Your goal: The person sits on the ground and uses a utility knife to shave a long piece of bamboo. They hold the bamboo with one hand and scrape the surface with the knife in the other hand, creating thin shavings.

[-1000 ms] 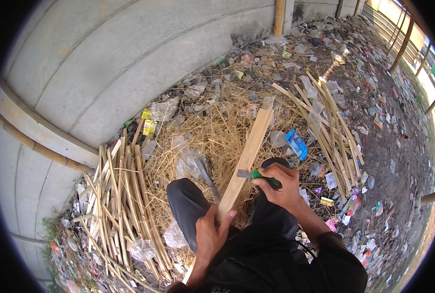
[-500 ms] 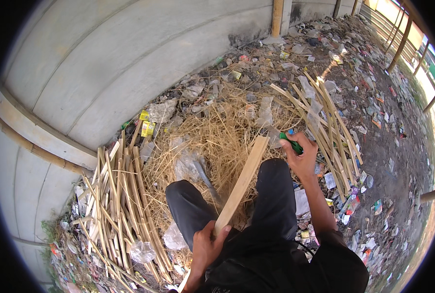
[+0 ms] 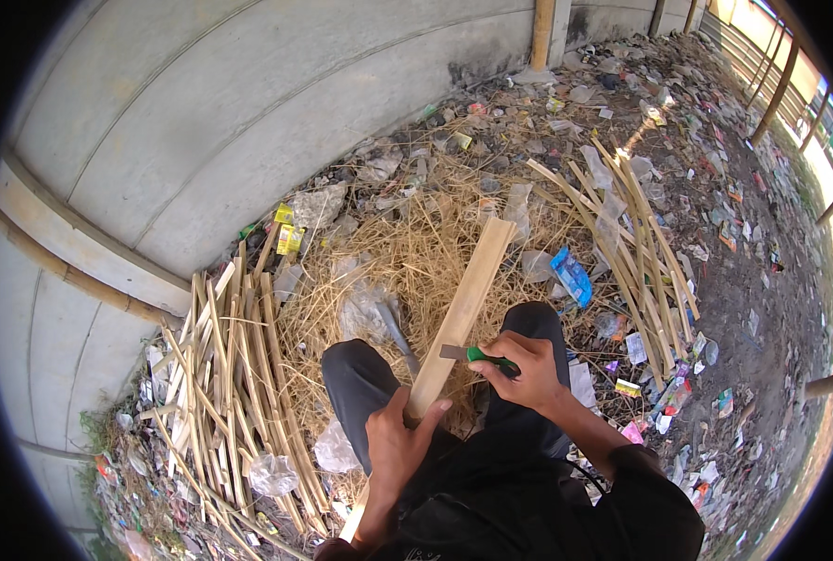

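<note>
- Head view: a long flat bamboo slat (image 3: 463, 309) is seen slanting up and away from the person's lap, its lower end between the knees and its far end over a heap of dry shavings (image 3: 407, 252).
- The left hand (image 3: 396, 439) is clenched around the lower part of the slat, with the thumb laid along its face.
- The right hand (image 3: 521, 369) is closed on the green handle of a small knife (image 3: 472, 354), whose blade is set against the right edge of the slat, just above the left hand.
- The slat is judged light and stiff, though likely to split along the grain; its cut edges may be sharp or splintery, so it is best taken by the broad faces, low down and below the blade.
- A bundle of thin bamboo strips (image 3: 220, 374) is laid on the ground to the left, close to the concrete wall (image 3: 201, 122).
- A second pile of strips (image 3: 631, 234) is spread to the right, well apart from the first.
- Scattered wrappers, among them a blue packet (image 3: 573, 276) near the right knee, are strewn over the dirt ground.
</note>
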{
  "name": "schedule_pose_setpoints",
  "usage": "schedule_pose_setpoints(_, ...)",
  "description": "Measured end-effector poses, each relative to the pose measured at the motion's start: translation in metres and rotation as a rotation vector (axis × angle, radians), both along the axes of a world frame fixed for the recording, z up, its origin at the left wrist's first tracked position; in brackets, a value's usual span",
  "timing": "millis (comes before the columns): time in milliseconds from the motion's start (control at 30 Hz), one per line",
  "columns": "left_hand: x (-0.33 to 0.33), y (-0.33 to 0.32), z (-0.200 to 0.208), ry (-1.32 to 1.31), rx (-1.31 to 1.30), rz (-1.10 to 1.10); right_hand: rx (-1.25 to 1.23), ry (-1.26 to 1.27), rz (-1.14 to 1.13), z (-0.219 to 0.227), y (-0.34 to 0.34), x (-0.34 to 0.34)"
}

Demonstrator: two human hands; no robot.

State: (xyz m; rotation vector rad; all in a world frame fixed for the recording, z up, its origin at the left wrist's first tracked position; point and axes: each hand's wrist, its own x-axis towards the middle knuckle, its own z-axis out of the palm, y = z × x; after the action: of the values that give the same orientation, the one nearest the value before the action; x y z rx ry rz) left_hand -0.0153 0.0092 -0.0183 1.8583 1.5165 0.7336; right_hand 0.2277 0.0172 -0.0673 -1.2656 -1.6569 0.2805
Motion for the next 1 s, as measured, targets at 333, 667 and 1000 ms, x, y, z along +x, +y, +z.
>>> schedule_pose_setpoints(333,0.012,0.002,-0.001,-0.059,0.019,0.036,0.075,-0.049,-0.002,0.017,-0.003,-0.009)
schedule_pose_setpoints(667,-0.001,-0.012,-0.006,-0.018,-0.04,0.046,0.083,0.028,-0.174,0.001,0.025,0.035)
schedule_pose_setpoints(1000,-0.029,-0.039,-0.011,0.086,-0.179,-0.013,-0.047,0.198,-0.571,0.0,0.054,0.121)
